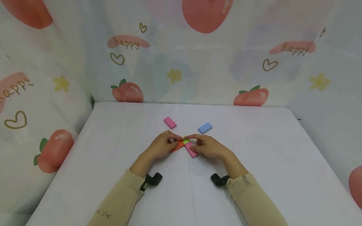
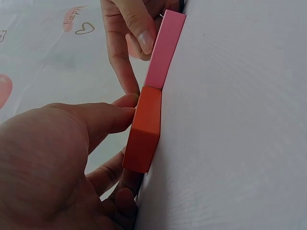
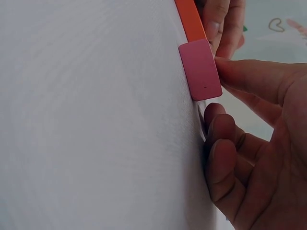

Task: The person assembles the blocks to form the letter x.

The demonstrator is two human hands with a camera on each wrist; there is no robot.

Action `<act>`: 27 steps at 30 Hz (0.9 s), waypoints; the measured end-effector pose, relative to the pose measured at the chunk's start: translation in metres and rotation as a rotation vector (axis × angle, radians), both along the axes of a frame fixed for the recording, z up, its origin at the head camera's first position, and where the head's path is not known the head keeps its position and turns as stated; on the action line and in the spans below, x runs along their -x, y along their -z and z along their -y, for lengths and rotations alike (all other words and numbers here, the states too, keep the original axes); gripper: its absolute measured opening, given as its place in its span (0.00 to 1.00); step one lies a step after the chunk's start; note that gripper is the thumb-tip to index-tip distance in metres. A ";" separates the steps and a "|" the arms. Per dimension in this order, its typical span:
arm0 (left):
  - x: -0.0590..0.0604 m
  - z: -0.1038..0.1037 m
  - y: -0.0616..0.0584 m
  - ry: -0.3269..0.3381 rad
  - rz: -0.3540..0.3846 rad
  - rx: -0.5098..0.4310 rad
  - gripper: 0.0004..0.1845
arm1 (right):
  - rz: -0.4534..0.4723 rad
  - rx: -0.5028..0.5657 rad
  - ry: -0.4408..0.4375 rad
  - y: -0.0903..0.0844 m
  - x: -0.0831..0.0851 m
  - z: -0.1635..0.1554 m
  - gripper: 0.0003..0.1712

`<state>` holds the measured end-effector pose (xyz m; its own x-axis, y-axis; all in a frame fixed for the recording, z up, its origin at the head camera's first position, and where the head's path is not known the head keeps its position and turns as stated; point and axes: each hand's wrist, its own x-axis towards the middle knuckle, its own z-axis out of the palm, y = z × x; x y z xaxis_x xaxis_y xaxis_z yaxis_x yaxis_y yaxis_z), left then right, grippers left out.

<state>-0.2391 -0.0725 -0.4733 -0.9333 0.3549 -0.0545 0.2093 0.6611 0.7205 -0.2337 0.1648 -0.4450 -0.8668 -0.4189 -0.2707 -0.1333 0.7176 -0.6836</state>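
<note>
A loose pink block (image 1: pixel 170 122) lies on the white table (image 1: pixel 268 150), with a blue block (image 1: pixel 205 127) just right of it. Behind the table hangs a strawberry-print curtain (image 1: pixel 198 62).

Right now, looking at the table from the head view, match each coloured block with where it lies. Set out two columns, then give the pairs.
Things:
1. blue block
2. orange block
3. lone pink block
4. green block

Places:
A. under the fingertips of both hands, where the orange and pink blocks meet
B. lying apart, beyond the right hand
C. lying apart, beyond the left hand
D. flat on the table by the left hand, meeting another pink block end to end

Pairs: 1-B, 2-D, 3-C, 4-A
</note>
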 end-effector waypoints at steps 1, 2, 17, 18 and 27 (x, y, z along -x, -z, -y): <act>0.000 0.000 0.000 0.000 0.002 -0.002 0.13 | 0.000 -0.001 -0.002 0.000 0.000 0.000 0.25; 0.000 0.000 -0.001 0.000 0.004 -0.006 0.13 | -0.002 -0.002 -0.005 0.000 0.001 0.000 0.25; 0.003 0.000 -0.005 0.006 -0.008 0.001 0.12 | -0.053 -0.026 -0.018 -0.004 0.002 0.001 0.23; 0.003 0.000 -0.005 0.005 -0.007 0.004 0.12 | -0.056 -0.025 -0.018 -0.004 0.002 0.001 0.23; 0.002 0.000 -0.002 0.004 0.006 -0.005 0.12 | -0.045 -0.023 -0.024 -0.002 0.002 0.001 0.23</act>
<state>-0.2408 -0.0721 -0.4713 -0.9315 0.3589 -0.0585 0.2074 0.6566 0.7251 -0.2354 0.1639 -0.4435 -0.8681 -0.4337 -0.2413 -0.1808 0.7292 -0.6599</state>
